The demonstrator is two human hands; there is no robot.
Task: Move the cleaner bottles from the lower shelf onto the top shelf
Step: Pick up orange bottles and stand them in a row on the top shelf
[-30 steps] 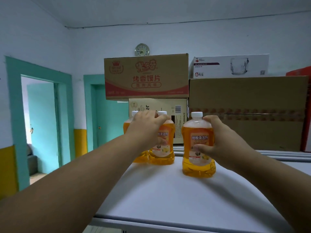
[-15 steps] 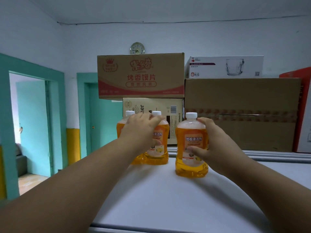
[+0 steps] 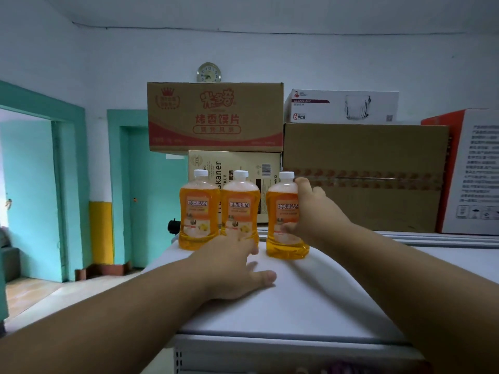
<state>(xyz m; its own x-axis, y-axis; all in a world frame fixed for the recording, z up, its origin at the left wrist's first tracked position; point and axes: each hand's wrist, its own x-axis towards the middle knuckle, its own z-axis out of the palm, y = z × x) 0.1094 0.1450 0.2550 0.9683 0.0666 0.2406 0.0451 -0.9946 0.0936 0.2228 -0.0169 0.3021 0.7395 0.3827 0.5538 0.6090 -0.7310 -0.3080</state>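
**Head view: three bottles up on the top shelf**

Head camera looks along your two forearms to the top shelf (image 3: 310, 298), a pale flat surface. Three orange bottles with white caps stand upright on it in a row. The left bottle (image 3: 199, 210) and the middle bottle (image 3: 240, 209) touch side by side. The right bottle (image 3: 283, 217) stands just beside them with a small gap.

Your right hand (image 3: 314, 211) grips the right bottle from its right side. The fingers wrap up by its shoulder near the cap, and the thumb presses the label low on the front.

Your left hand (image 3: 237, 268) lies palm down on the shelf in front of the left and middle bottles. Its fingers are relaxed and spread and hold nothing. The fingertips reach the base of the middle bottle; whether they touch it you cannot tell.

Behind the bottles stand stacked boxes: a red-printed carton (image 3: 216, 117) on a cream box (image 3: 243, 164), a plain brown carton (image 3: 364, 176) with a white glass-mug box (image 3: 343, 106) on top, and a red-and-white box (image 3: 475, 171) at far right. A clock (image 3: 208, 72) hangs on the wall, and a teal doorway (image 3: 27, 184) opens at left.
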